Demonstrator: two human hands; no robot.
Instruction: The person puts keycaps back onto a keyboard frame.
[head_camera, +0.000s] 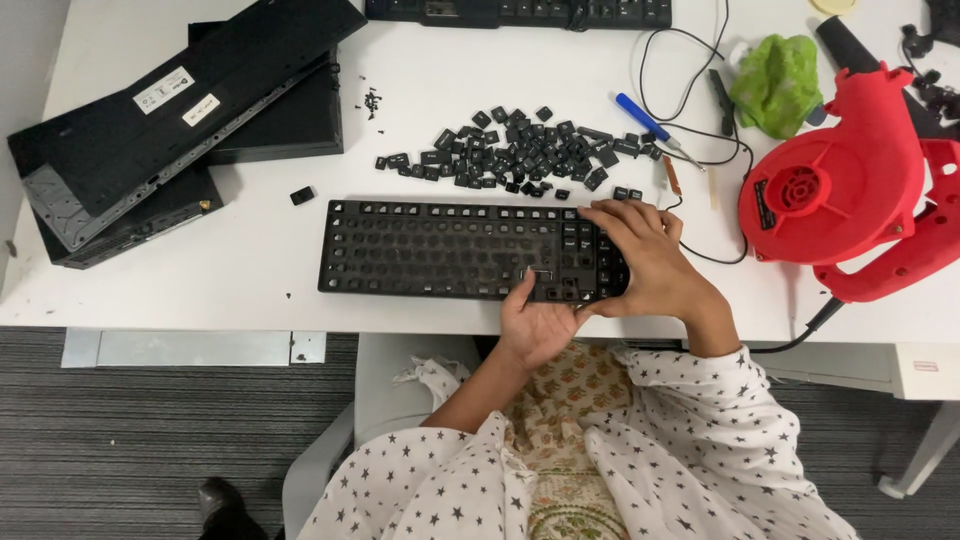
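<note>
White desk (250, 290), stripped black keyboard (440, 250) lying at its near edge. Right hand (645, 265) clamps the keyboard's right end; left hand (535, 320), fingers apart, seemingly presses a keycap home. Loose keycaps (530, 150) wait beyond; next needs a square, firm push.

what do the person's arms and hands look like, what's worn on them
Both hands, left hand and right hand, are bare: no gloves, and no rings or watch visible. Both arms wear loose white fabric sleeves printed with small dark stars, pushed up the forearms.
</note>
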